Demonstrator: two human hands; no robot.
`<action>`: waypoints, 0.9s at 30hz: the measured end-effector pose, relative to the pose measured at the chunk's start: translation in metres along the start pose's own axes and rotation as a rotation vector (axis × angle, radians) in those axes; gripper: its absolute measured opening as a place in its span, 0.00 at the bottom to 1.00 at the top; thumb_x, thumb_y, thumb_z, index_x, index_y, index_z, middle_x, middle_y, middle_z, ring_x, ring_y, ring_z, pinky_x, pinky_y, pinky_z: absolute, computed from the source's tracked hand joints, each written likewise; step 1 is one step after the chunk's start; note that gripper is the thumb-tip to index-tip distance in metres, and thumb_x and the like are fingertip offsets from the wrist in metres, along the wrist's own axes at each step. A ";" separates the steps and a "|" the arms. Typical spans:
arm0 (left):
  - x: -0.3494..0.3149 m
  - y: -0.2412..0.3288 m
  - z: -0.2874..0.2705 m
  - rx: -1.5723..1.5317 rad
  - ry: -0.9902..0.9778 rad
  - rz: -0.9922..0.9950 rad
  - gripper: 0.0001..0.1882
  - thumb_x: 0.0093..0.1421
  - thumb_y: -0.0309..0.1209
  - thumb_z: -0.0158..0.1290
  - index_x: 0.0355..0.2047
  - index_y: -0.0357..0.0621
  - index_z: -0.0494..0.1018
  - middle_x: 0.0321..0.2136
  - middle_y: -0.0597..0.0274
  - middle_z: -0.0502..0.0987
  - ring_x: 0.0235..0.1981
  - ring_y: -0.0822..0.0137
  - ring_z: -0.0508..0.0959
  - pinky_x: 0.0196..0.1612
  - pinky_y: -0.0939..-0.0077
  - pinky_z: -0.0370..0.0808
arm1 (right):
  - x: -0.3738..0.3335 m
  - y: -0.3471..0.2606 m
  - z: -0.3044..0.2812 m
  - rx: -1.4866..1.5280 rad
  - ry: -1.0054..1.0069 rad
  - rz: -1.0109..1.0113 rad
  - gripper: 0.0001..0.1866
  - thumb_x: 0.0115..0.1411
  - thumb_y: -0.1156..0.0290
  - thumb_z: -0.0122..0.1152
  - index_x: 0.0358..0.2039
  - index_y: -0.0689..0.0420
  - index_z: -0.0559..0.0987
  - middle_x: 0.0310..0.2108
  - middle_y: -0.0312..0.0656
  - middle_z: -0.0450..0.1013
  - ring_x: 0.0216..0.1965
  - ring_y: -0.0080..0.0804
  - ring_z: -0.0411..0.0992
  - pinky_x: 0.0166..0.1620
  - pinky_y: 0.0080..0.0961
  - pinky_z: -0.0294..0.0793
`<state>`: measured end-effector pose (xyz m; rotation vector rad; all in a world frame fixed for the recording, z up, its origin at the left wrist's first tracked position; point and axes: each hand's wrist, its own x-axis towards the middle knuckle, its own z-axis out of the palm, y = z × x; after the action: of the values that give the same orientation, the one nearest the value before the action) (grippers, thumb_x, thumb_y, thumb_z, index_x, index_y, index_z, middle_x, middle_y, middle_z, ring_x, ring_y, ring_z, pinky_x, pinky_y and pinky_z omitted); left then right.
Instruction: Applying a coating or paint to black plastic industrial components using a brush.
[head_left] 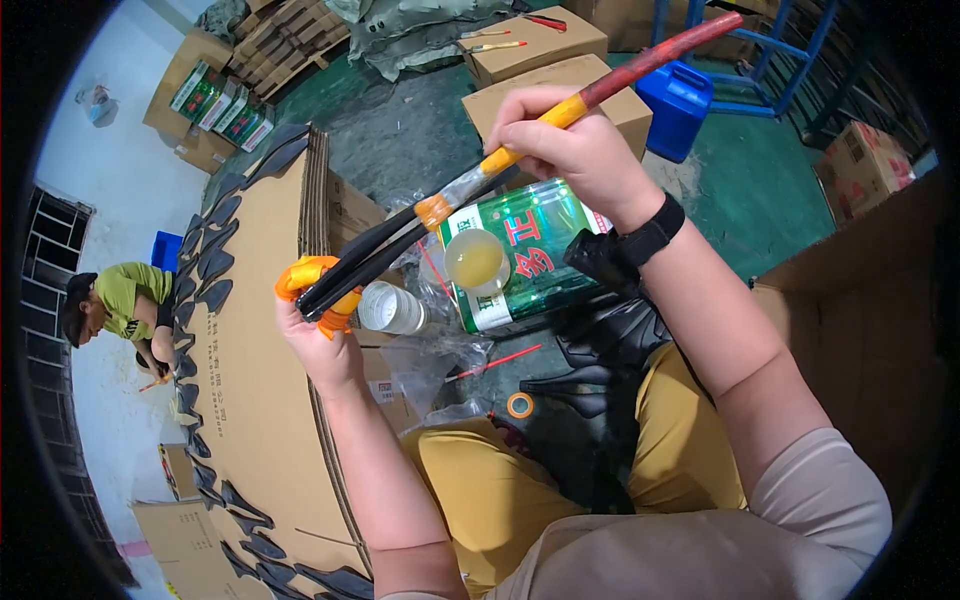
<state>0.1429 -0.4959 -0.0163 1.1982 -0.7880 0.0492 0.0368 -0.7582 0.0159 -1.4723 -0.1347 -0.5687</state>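
My left hand (330,345), its fingers wrapped in orange coverings, is closed around a pair of long, narrow black shoe soles (375,250). The soles point up and to the right. In my right hand (570,150), pinched near its yellow section, is a brush (640,72) with a long red and yellow handle. Its silver and orange tip end lies across the soles; the bristles are hard to make out. Below the brush, a clear cup of yellowish liquid (477,262) stands on a green metal can (540,255). A clear plastic cup (391,308) sits beside my left hand.
Many black soles line the far edge of a cardboard stack (265,360) on my left. A person in a green shirt (130,300) crouches beyond it. Cardboard boxes (565,85) and a blue jerrycan (677,110) stand ahead. A tape roll (520,405) lies near my legs.
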 end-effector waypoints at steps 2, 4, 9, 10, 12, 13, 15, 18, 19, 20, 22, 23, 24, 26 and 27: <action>0.000 0.000 -0.002 -0.014 0.016 -0.006 0.18 0.48 0.23 0.62 0.39 0.39 0.69 0.35 0.58 0.73 0.33 0.69 0.75 0.38 0.77 0.73 | -0.001 0.000 -0.011 -0.106 0.060 -0.015 0.07 0.54 0.70 0.53 0.24 0.59 0.76 0.18 0.29 0.66 0.18 0.11 0.58 0.20 0.11 0.53; -0.002 0.000 -0.005 -0.026 0.036 -0.008 0.19 0.48 0.22 0.62 0.40 0.38 0.69 0.36 0.58 0.73 0.35 0.68 0.74 0.39 0.77 0.73 | 0.000 0.000 -0.017 -0.177 0.076 -0.023 0.07 0.54 0.71 0.53 0.23 0.59 0.75 0.17 0.29 0.65 0.17 0.11 0.57 0.20 0.11 0.52; -0.005 -0.003 -0.029 0.028 -0.025 -0.022 0.23 0.50 0.23 0.60 0.46 0.39 0.66 0.42 0.57 0.72 0.44 0.64 0.74 0.51 0.71 0.70 | 0.001 0.006 -0.024 -0.338 0.136 0.047 0.09 0.50 0.69 0.53 0.21 0.61 0.73 0.20 0.34 0.69 0.25 0.20 0.65 0.32 0.21 0.66; -0.005 -0.001 -0.031 0.051 -0.024 -0.020 0.24 0.50 0.23 0.60 0.47 0.39 0.66 0.42 0.57 0.72 0.44 0.65 0.73 0.51 0.72 0.70 | 0.002 0.007 -0.023 -0.335 0.134 0.046 0.09 0.50 0.69 0.53 0.21 0.61 0.73 0.20 0.34 0.69 0.25 0.20 0.65 0.32 0.21 0.66; -0.005 0.001 -0.040 0.082 -0.004 -0.014 0.23 0.50 0.21 0.58 0.47 0.38 0.65 0.42 0.57 0.72 0.45 0.65 0.73 0.51 0.72 0.70 | 0.004 0.017 -0.020 -0.299 0.180 0.028 0.09 0.50 0.69 0.53 0.21 0.61 0.73 0.19 0.34 0.69 0.25 0.21 0.65 0.32 0.21 0.66; -0.005 -0.004 -0.043 0.098 0.011 -0.014 0.22 0.51 0.20 0.57 0.47 0.38 0.65 0.42 0.57 0.72 0.45 0.65 0.73 0.52 0.72 0.69 | 0.005 0.027 -0.022 -0.306 0.181 0.032 0.09 0.50 0.69 0.53 0.21 0.61 0.73 0.19 0.34 0.69 0.25 0.21 0.65 0.32 0.21 0.66; -0.003 -0.002 -0.049 0.115 0.086 -0.003 0.20 0.50 0.18 0.56 0.45 0.37 0.67 0.41 0.58 0.73 0.43 0.66 0.74 0.49 0.74 0.70 | 0.006 0.051 -0.021 -0.303 0.248 0.047 0.09 0.50 0.68 0.54 0.21 0.60 0.74 0.19 0.36 0.69 0.25 0.21 0.66 0.32 0.21 0.67; 0.000 -0.005 -0.051 0.127 0.204 -0.043 0.19 0.50 0.16 0.54 0.43 0.37 0.68 0.39 0.60 0.74 0.40 0.68 0.74 0.47 0.77 0.70 | 0.003 0.088 -0.007 -0.382 0.084 0.189 0.09 0.49 0.67 0.56 0.23 0.59 0.76 0.20 0.40 0.71 0.25 0.27 0.70 0.32 0.25 0.69; 0.000 -0.007 -0.053 0.215 0.223 -0.067 0.18 0.51 0.16 0.48 0.45 0.36 0.67 0.41 0.59 0.73 0.42 0.67 0.74 0.48 0.78 0.70 | 0.000 0.097 0.001 -0.482 0.017 0.204 0.09 0.49 0.66 0.57 0.24 0.59 0.76 0.22 0.42 0.72 0.26 0.31 0.71 0.33 0.26 0.70; -0.001 -0.009 -0.055 0.302 0.244 -0.089 0.19 0.52 0.16 0.42 0.46 0.35 0.66 0.43 0.58 0.72 0.44 0.67 0.73 0.49 0.78 0.70 | -0.005 0.105 0.011 -0.583 -0.051 0.216 0.09 0.48 0.66 0.58 0.25 0.59 0.77 0.23 0.45 0.73 0.28 0.35 0.73 0.34 0.28 0.71; 0.001 -0.016 -0.055 0.269 0.325 -0.117 0.20 0.50 0.16 0.41 0.46 0.35 0.67 0.43 0.57 0.72 0.43 0.68 0.74 0.46 0.81 0.70 | -0.014 0.123 0.025 -0.615 -0.132 0.207 0.11 0.47 0.65 0.61 0.25 0.60 0.78 0.27 0.48 0.74 0.31 0.41 0.74 0.36 0.31 0.72; 0.003 -0.016 -0.049 0.250 0.337 -0.130 0.20 0.51 0.16 0.41 0.45 0.35 0.67 0.42 0.58 0.72 0.42 0.69 0.74 0.45 0.82 0.70 | -0.016 0.129 0.023 -0.679 -0.172 0.232 0.11 0.47 0.65 0.61 0.26 0.60 0.77 0.27 0.48 0.74 0.31 0.43 0.74 0.36 0.31 0.72; 0.004 -0.016 -0.044 0.231 0.348 -0.143 0.20 0.51 0.16 0.40 0.45 0.35 0.67 0.41 0.58 0.73 0.42 0.70 0.74 0.43 0.84 0.70 | -0.018 0.135 0.020 -0.743 -0.212 0.258 0.12 0.47 0.65 0.62 0.26 0.61 0.77 0.27 0.49 0.75 0.31 0.44 0.74 0.36 0.31 0.72; 0.005 -0.016 -0.044 0.239 0.368 -0.160 0.20 0.52 0.16 0.39 0.46 0.34 0.66 0.40 0.58 0.72 0.43 0.69 0.74 0.43 0.83 0.70 | -0.012 0.117 0.028 -0.695 -0.207 0.214 0.12 0.47 0.65 0.62 0.26 0.62 0.77 0.27 0.49 0.74 0.31 0.46 0.73 0.36 0.31 0.72; 0.005 -0.015 -0.043 0.254 0.395 -0.183 0.19 0.52 0.16 0.39 0.46 0.34 0.66 0.39 0.59 0.73 0.39 0.71 0.74 0.40 0.86 0.70 | -0.009 0.112 0.032 -0.651 -0.193 0.167 0.12 0.48 0.66 0.62 0.26 0.62 0.77 0.26 0.50 0.74 0.30 0.47 0.73 0.36 0.31 0.72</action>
<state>0.1755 -0.4671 -0.0314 1.4399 -0.3299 0.2339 0.0862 -0.7257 -0.0848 -2.1490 0.0310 -0.3423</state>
